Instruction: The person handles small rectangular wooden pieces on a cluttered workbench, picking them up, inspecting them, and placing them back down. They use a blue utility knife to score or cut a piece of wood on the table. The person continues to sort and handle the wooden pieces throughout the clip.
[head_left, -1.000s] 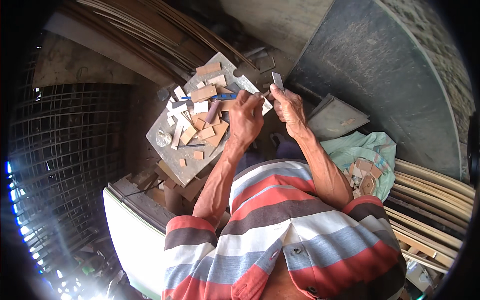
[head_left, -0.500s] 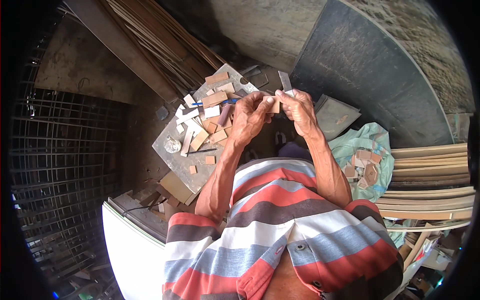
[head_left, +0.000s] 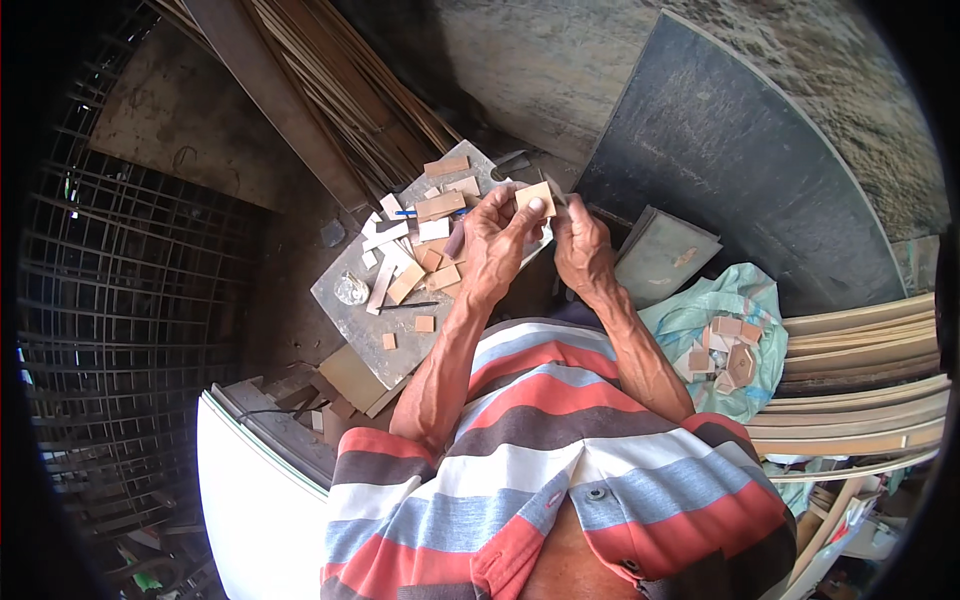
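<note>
While small flat pieces point(head_left: 440, 207) litter the grey board point(head_left: 355, 332), a green sack point(head_left: 745, 285) and dark panel point(head_left: 740, 170) flank its right | at its right edge, my left hand point(head_left: 492, 245) pinches a tan square point(head_left: 531, 192), thumb uppermost | my right hand point(head_left: 585, 245) curls alongside, its grip I cannot tell.

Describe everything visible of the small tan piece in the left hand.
The small tan piece is flat, thin and roughly square, with a plain, pale face toward the camera; it looks like wood or laminate, though the material is uncertain. The left hand grips it, thumb lying over the lower part of that face. It sits slightly turned, one corner pointing up. The right hand is close by its right edge; whether they touch is unclear. Its back is hidden.
</note>
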